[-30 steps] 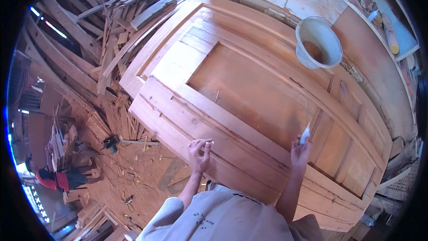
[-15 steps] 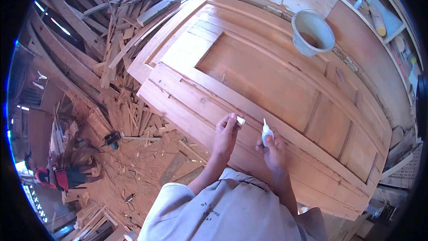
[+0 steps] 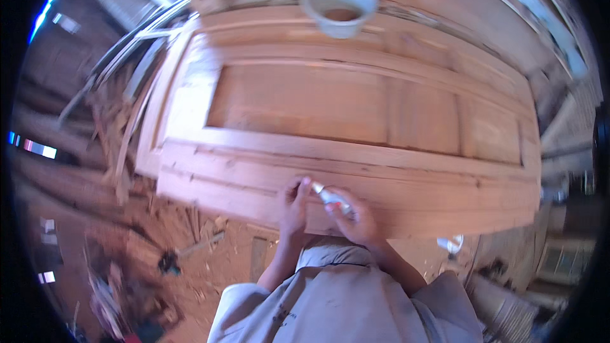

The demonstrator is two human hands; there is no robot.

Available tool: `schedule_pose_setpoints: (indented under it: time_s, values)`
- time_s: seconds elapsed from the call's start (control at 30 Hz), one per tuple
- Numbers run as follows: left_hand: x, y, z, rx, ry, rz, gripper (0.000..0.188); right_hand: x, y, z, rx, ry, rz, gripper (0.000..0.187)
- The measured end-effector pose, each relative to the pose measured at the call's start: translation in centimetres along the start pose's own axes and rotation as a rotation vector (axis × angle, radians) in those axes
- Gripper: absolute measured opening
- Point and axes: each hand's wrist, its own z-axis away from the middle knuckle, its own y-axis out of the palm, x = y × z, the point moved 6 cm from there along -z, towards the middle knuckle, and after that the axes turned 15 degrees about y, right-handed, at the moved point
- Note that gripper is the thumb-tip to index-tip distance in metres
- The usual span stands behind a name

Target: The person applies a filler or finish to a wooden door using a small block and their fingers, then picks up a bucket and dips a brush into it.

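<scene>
Over the near edge of a wooden door panel (image 3: 267, 181), both my hands have come together, blurred by motion. My right hand (image 3: 357, 217) is closed around a small white squeeze bottle (image 3: 333, 199), its narrow end tilted up and to the left. At that end, my left hand (image 3: 293, 206) is closed in a pinch on a small white cap (image 3: 316, 186). Blur hides whether the cap sits on the nozzle. Recessed panels and long grooves show in the door's wood beneath and beyond my hands.
A grey bucket (image 3: 340, 6) with brown contents stands at the door's far side, against the wall. Scrap wood strips (image 3: 127, 114) are heaped at the left. Wood shavings and offcuts cover the floor (image 3: 213, 260), where a dark power tool (image 3: 168, 262) lies. Shelving (image 3: 540, 19) runs along the upper right.
My hands, apart before, have met, bringing the cap to the bottle's tip. The head view has turned, so the door lies straighter across it and the bucket appears further left.
</scene>
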Motion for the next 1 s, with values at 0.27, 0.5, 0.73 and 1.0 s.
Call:
schedule_pose_setpoints:
  time_s: [0.27, 0.5, 0.73, 1.0]
  values:
    - [0.2, 7.1, 3.9, 0.322, 0.083, -0.241, 0.027, -4.7, -4.1, 5.5, -0.259, 0.105, 0.029, 0.032]
    - [-2.5, 15.8, 11.6, 0.660, 0.256, -0.329, 0.031, -5.2, -9.4, 15.9, -0.502, 0.142, 0.012, 0.035]
    - [-2.4, 22.8, 25.5, 0.872, 0.171, -0.279, 0.031, -8.2, -15.9, 30.3, -0.646, 0.081, -0.016, 0.035]
    - [0.2, 33.0, 45.9, 1.259, -0.144, -0.129, 0.024, -17.1, -20.9, 50.2, -0.637, 0.206, -0.890, 0.043]
